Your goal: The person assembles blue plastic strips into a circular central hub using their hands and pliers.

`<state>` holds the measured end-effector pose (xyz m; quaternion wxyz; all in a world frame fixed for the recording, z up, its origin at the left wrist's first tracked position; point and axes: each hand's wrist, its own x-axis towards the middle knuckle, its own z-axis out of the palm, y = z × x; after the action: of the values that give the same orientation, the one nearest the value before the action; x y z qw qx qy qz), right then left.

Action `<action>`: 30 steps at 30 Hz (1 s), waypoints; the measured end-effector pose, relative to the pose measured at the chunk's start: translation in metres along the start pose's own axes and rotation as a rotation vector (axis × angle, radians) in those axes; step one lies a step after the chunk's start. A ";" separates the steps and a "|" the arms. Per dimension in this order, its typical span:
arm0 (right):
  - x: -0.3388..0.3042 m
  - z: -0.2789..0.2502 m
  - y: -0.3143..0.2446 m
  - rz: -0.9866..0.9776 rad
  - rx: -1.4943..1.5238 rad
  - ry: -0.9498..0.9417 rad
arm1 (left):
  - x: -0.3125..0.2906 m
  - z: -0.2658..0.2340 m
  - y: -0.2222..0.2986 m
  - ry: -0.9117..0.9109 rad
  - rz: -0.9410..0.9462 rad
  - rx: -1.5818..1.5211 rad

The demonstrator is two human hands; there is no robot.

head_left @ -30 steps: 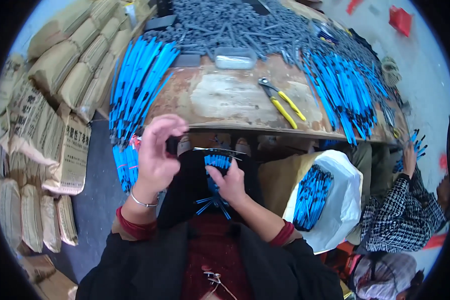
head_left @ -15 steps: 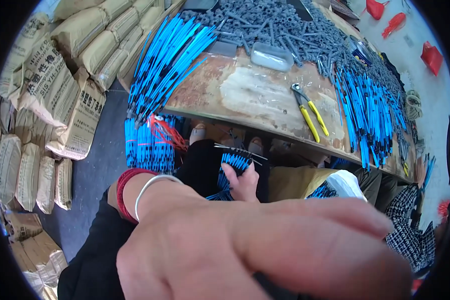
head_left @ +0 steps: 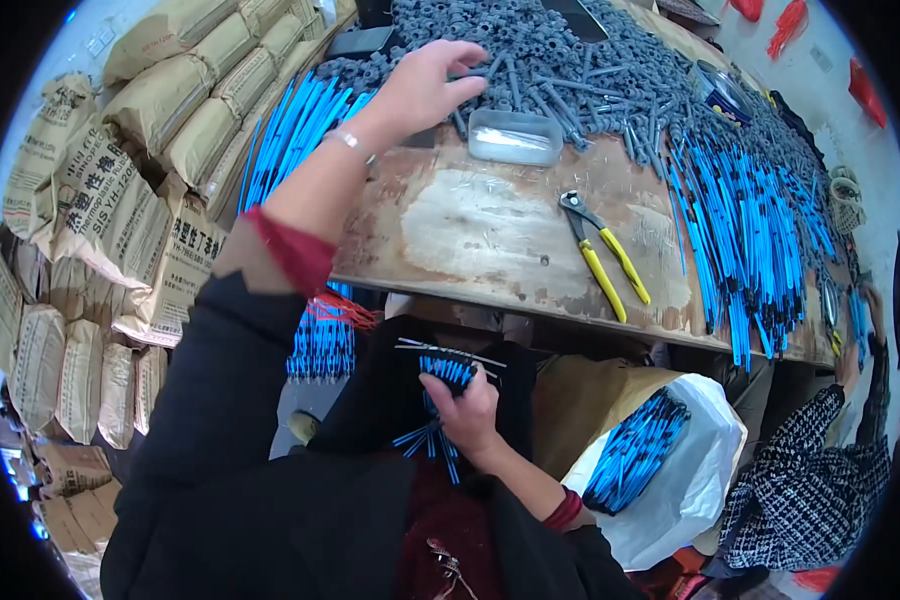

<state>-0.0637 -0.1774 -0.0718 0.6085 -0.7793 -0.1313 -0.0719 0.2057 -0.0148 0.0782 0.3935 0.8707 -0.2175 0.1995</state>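
Head view. The person's left hand [head_left: 430,90] is hovering over the near left part of a heap of grey plastic parts [head_left: 570,75], its fingers bending and its thumb standing apart from the forefinger; whether it is gripping or touching a part cannot be told. The right hand [head_left: 467,405] is grasping a bundle of blue sticks [head_left: 448,370] above the person's lap, the upper ends packing closely together and the lower ends fanning out beneath the fist. Thin pale rods [head_left: 450,352] are lying crosswise just beyond the bundle. On the wooden table [head_left: 470,225], a clear plastic tray [head_left: 515,137] is resting against the near edge of the heap, and pliers with yellow handles [head_left: 588,251] are lying with their handles spreading toward the person. Loose blue sticks are forming a left pile [head_left: 282,150], which the left forearm is partly covering, and a right pile [head_left: 745,240]. To the right of the lap, a white-lined sack [head_left: 705,490] is standing open and holding more blue sticks [head_left: 638,450]. Brown paper sacks [head_left: 210,75] are stacking up at left; a co-worker in a checked sleeve [head_left: 795,525] is sitting at right.
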 end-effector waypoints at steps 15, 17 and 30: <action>0.007 -0.004 0.010 -0.002 0.037 0.072 | 0.053 0.041 -0.041 0.020 -0.056 -0.088; 0.009 -0.005 0.004 0.026 0.071 0.078 | 0.018 0.020 0.007 0.033 -0.296 -0.471; -0.018 0.018 -0.009 0.036 -0.028 0.077 | -0.260 -0.025 0.048 -0.128 -0.645 -1.414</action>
<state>-0.0846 -0.1598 -0.0730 0.6034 -0.7866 -0.0927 -0.0926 -0.0394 0.0330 -0.0126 0.8803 0.4432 -0.0514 -0.1612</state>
